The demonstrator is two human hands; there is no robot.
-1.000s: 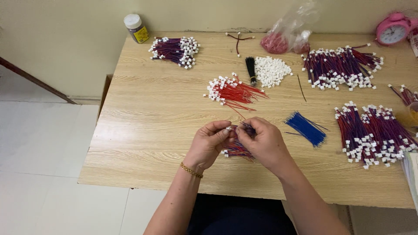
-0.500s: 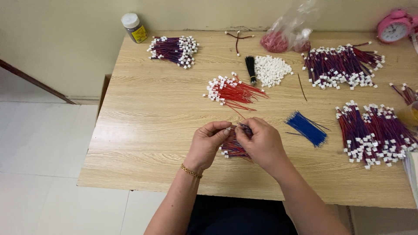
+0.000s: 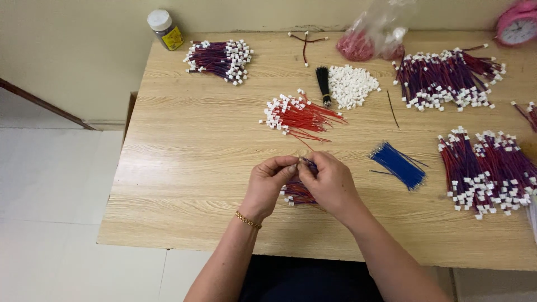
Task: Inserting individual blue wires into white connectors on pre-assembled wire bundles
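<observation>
While both hands meet over the near middle of the wooden table (image 3: 184,168), the left hand (image 3: 271,182) and the right hand (image 3: 330,182) pinch their fingertips shut on a small bundle of red and blue wires (image 3: 297,190). Its long axis runs from the fingertips down toward the person, white plugs at the low left end; most of it is hidden under the palms.

Just beyond the grip lies a fan of red wires (image 3: 299,114) with white plugs, nothing between. Farther off sit a heap of loose white plugs (image 3: 351,85) and a black bundle (image 3: 323,85). To the right of the grip lies a sheaf of blue wires (image 3: 398,164), then finished red-and-blue bundles (image 3: 492,168).

A clear plastic bag (image 3: 376,34) at the far edge holds something red; a capped jar (image 3: 165,29) stands far left, contents unclear.
</observation>
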